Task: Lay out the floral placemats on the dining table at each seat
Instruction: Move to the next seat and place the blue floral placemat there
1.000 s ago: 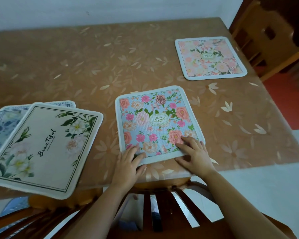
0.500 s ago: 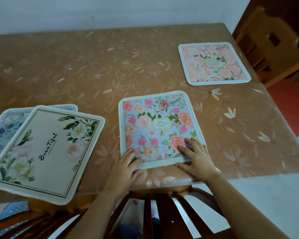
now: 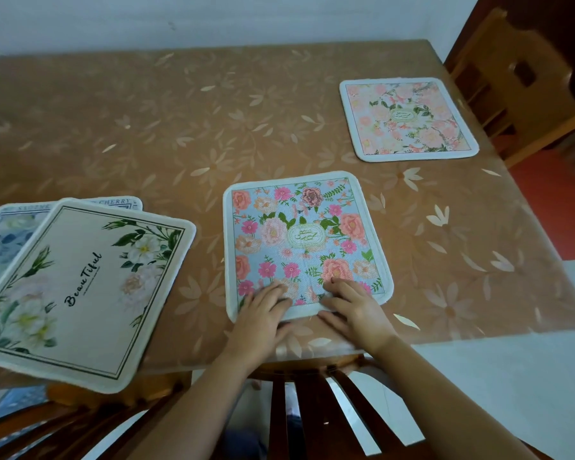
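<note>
- While the slatted chair [image 3: 312, 413] stands tucked against the near edge, the left hand [image 3: 263, 310] and right hand [image 3: 354, 307] lie flat on the near border of the blue placemat [image 3: 306, 234]. Each grip is apart, fingers straight and pressing, clamped on nothing.
- That mat lies flat on the surface [image 3: 146, 127] in front of this seat, so the step in hand looks like smoothing and squaring it.
- Left of it, a cream placemat [image 3: 80, 287] overhangs the near edge and lies over a third placemat [image 3: 0, 234]. The next move probably calls for lifting the cream one alone and carrying it to a seat without a mat.
- Farther right, a pink placemat [image 3: 409, 119] lies before a wooden chair [image 3: 518, 78].
- A brown flower-patterned cover spans the surface up to a pale wall [image 3: 213, 18].
</note>
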